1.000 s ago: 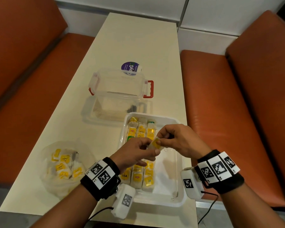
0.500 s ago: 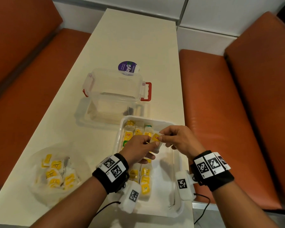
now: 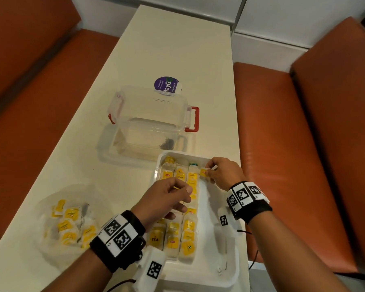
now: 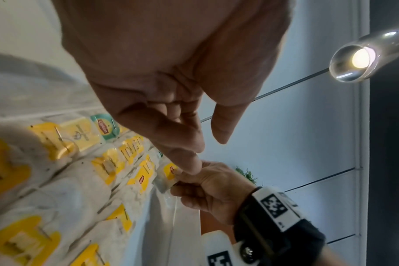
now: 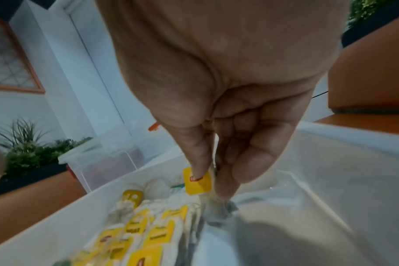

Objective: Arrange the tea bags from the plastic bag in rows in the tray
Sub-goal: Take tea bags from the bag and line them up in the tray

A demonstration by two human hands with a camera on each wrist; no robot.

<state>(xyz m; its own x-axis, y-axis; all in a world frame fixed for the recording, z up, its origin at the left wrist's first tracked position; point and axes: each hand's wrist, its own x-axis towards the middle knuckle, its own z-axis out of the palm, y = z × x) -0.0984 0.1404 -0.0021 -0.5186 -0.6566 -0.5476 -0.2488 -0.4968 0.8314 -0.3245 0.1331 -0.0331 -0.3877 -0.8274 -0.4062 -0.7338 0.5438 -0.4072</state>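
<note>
The right hand (image 3: 223, 172) pinches a yellow-tagged tea bag (image 3: 204, 172) at the far end of the white tray (image 3: 230, 268), just right of the filled rows, while the left hand (image 3: 165, 199), loosely curled and holding nothing, hovers nearer over those rows.

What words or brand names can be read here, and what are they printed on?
"TEA": yellow tag on a tea bag in the tray.
"Lipton": green tag, left wrist view.
"layG": purple round sticker; its small print is unreadable.
Square wristband codes: patterns, no words.
Other tags: too blurred.
</note>
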